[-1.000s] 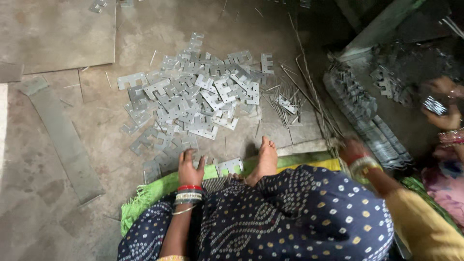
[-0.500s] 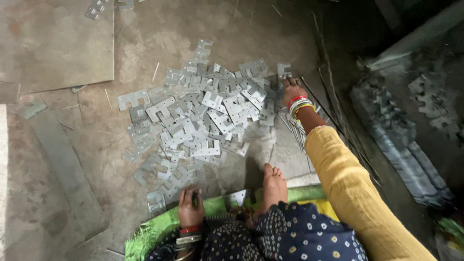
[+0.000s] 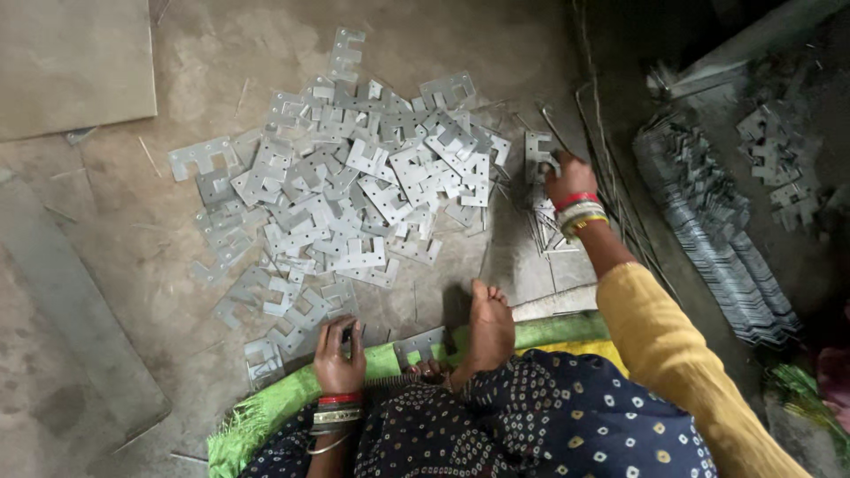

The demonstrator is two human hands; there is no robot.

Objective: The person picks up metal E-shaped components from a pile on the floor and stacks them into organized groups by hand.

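Left hand (image 3: 339, 356) low on floor (image 3: 106, 292), fingers curled onto metal plate (image 3: 347, 332) at near edge of plate pile (image 3: 354, 195). Right hand (image 3: 565, 173) stretched out to pile's right side, fingers closed on upright plate (image 3: 537, 152). Bare foot (image 3: 489, 327) between hands, resting by green mat (image 3: 266, 412). Stacked plates (image 3: 717, 230) in row far right, well apart from pile.

At lower centre of the frame the person wears dark navy white-dotted cloth, a mustard-yellow sleeve on the right arm, red, silver and gold bangles on both wrists above the left hand (image 3: 338, 358) and right hand (image 3: 567, 173), with one foot bare.
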